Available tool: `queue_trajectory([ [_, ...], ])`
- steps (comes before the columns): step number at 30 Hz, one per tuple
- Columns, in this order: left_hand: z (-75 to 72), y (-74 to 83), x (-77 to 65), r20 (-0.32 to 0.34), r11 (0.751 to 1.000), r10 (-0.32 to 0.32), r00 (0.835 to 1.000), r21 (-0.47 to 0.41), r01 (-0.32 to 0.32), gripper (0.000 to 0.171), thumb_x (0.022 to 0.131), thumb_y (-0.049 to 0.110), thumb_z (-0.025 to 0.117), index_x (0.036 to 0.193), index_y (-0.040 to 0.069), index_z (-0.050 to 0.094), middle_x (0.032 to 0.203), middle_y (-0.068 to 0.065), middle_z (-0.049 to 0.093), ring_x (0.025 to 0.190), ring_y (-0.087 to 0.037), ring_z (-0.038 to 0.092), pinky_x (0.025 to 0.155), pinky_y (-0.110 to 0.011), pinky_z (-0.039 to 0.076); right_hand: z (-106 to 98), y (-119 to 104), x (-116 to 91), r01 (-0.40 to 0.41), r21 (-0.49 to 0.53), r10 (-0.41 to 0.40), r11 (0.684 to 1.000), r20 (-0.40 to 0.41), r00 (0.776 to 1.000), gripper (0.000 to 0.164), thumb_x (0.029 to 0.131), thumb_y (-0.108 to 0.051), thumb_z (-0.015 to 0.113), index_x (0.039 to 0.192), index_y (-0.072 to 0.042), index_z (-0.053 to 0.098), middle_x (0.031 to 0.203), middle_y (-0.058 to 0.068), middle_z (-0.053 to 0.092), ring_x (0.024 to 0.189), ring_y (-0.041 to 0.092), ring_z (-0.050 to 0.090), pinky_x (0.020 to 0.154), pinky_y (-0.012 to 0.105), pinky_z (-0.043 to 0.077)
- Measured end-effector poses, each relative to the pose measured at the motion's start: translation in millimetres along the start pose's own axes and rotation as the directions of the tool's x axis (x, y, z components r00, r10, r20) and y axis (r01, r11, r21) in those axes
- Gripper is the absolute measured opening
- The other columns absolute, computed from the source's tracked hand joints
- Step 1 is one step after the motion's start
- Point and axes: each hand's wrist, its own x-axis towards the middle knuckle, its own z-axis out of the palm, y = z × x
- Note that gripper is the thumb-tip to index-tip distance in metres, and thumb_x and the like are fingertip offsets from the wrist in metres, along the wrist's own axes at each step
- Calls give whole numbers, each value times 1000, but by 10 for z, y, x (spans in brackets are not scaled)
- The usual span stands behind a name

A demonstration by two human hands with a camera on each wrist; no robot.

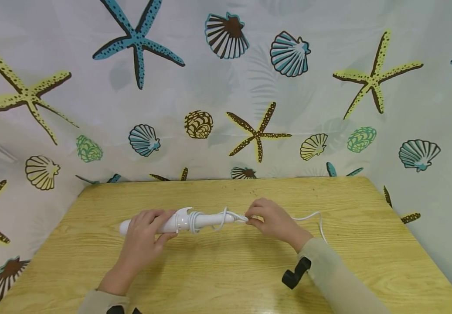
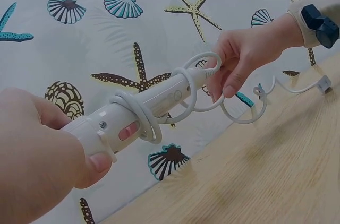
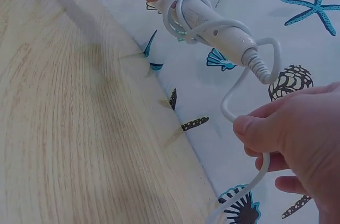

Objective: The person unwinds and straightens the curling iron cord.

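Observation:
A white curling iron (image 1: 210, 220) is held above the wooden table, lying roughly level in the head view. My left hand (image 1: 141, 237) grips it round its thick end, beside the clamp lever. Several loops of its white cord (image 2: 139, 113) are wound about the handle, near a pinkish-red switch (image 2: 128, 130). At the handle's tail, my right hand (image 1: 274, 220) pinches the cord between thumb and fingers, just past the ribbed strain relief (image 3: 258, 67). From there the loose cord trails off to the right, ending in a plug (image 2: 324, 84) near the table surface.
The light wooden table (image 1: 226, 279) reaches back to a pale cloth backdrop (image 1: 194, 87) printed with starfish and shells, which also hangs along both sides. Dark straps with a mount (image 1: 297, 272) sit on the wrists over beige sleeves.

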Motion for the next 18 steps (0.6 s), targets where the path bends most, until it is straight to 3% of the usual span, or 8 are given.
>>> queue_trajectory([
  [7, -15, 2, -9, 23, 1000, 1, 1000, -6, 0, 56, 60, 26, 75, 111, 15, 57, 97, -5, 54, 89, -25, 48, 82, -45, 33, 9, 19, 13, -8, -18, 7, 1000, -59, 998, 8, 75, -11, 65, 82, -15, 64, 81, -5, 50, 78, 9, 45, 65, 21, 40],
  [18, 18, -6, -39, 49, 1000, -1, 999, 6, 1, 57, 59, 23, 77, 112, 17, 56, 97, -5, 54, 91, -25, 47, 83, -46, 32, -72, 45, 5, 42, -112, -57, 993, -138, 989, 4, 76, -11, 64, 80, -13, 64, 82, -2, 50, 79, 11, 45, 66, 22, 41],
])
